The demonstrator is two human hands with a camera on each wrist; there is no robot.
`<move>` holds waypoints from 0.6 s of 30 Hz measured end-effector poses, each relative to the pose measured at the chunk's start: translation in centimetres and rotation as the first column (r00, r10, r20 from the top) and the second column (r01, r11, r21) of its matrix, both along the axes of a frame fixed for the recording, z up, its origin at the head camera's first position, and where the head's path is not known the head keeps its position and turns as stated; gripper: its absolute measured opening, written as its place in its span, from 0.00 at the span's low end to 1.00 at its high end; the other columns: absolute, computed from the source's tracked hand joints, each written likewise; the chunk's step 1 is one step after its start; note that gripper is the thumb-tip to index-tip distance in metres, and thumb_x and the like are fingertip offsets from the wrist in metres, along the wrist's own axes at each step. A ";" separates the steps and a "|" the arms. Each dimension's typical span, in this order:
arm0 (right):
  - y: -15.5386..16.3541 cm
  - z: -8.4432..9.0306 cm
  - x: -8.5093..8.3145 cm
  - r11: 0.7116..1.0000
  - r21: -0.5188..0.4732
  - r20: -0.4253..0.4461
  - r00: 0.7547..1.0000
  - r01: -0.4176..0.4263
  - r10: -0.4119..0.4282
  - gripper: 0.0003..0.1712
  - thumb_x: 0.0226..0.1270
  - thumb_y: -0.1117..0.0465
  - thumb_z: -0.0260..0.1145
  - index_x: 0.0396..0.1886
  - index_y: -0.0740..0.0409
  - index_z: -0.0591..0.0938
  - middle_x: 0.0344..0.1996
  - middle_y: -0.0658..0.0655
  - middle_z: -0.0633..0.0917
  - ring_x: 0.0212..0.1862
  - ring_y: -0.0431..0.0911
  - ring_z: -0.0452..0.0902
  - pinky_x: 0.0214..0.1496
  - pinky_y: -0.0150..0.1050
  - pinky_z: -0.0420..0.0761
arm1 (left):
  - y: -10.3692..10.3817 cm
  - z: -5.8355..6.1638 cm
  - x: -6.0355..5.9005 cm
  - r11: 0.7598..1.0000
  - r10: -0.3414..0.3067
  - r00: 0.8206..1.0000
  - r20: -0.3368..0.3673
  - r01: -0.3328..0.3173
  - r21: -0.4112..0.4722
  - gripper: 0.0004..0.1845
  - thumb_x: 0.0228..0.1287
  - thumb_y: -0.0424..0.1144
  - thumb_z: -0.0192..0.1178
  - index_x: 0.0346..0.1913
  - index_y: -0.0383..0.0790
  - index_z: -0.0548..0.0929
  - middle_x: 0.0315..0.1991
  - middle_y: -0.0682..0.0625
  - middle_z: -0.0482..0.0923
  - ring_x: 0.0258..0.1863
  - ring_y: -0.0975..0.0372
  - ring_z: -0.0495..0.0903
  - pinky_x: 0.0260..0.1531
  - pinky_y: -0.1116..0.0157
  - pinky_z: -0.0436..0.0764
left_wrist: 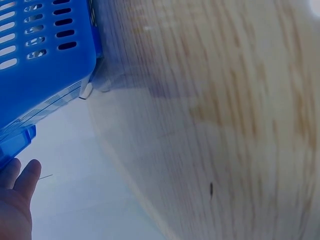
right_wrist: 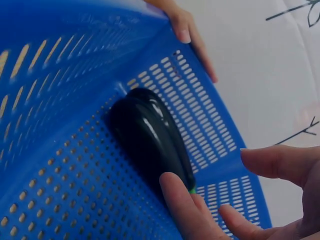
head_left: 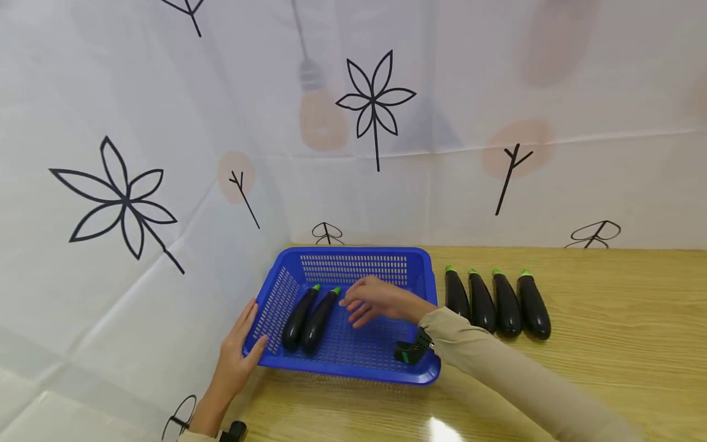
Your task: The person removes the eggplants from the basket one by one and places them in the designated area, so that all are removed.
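Two dark eggplants [head_left: 317,322] with green stem ends lie side by side in the left part of a blue plastic basket [head_left: 342,372]. My left hand [head_left: 236,353] holds the basket's left rim, its thumb over the inner side and its fingers along the outside. Inside the basket's space, just right of the eggplants' stem ends, hovers my right hand [head_left: 377,299], thumb and fingers spread apart and nothing between them. The right wrist view shows that pair of eggplants [right_wrist: 150,130] beyond the fingertips [right_wrist: 175,187]. Only part of the left hand [left_wrist: 17,200] appears in the left wrist view.
Several more eggplants [head_left: 508,304] stand in a row on the wooden table [head_left: 624,325], right of the basket; the right forearm partly covers them. A white patterned sheet [head_left: 442,196] hangs behind the table and along its left side.
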State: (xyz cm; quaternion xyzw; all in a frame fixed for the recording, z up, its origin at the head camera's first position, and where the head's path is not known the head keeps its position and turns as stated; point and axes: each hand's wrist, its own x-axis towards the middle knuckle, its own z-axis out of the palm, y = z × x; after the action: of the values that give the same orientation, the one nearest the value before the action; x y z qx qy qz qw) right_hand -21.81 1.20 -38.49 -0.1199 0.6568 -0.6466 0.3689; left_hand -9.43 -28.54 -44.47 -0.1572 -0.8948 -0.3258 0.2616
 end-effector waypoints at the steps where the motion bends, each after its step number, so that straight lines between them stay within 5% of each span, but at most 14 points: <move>1: -0.2 -0.1 0.0 1.000 0.004 0.003 1.000 0.001 -0.001 0.19 0.58 0.67 0.63 0.48 0.71 0.72 0.41 0.73 0.77 0.34 0.60 0.82 0.40 0.50 0.83 | -0.1 0.0 0.0 1.000 0.002 1.000 0.002 -0.002 0.001 0.35 0.58 0.28 0.59 0.69 0.29 0.61 0.71 0.39 0.56 0.68 0.52 0.58 0.62 0.78 0.55; 9: -1.5 -1.2 -0.5 0.999 0.033 0.034 0.999 0.009 -0.010 0.13 0.55 0.67 0.64 0.40 0.69 0.76 0.43 0.75 0.76 0.30 0.55 0.81 0.38 0.49 0.83 | -0.3 0.0 0.1 1.000 -0.011 1.000 0.019 0.011 -0.006 0.36 0.59 0.28 0.59 0.70 0.29 0.60 0.71 0.41 0.55 0.69 0.55 0.57 0.62 0.78 0.55; 18: -2.9 -1.6 -0.9 0.998 0.063 0.056 0.998 0.016 -0.019 0.17 0.56 0.67 0.64 0.45 0.71 0.76 0.48 0.78 0.75 0.36 0.61 0.81 0.38 0.48 0.83 | -0.3 0.0 0.2 1.000 -0.009 0.999 0.038 0.009 -0.002 0.35 0.60 0.28 0.59 0.70 0.29 0.59 0.72 0.41 0.54 0.70 0.55 0.55 0.63 0.77 0.54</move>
State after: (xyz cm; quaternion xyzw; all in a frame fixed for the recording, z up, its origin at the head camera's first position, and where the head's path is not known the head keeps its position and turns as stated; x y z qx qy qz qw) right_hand -22.74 -1.70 -40.05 -0.0843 0.6669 -0.6322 0.3853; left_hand -9.27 -28.88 -44.46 -0.1556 -0.8992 -0.3289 0.2430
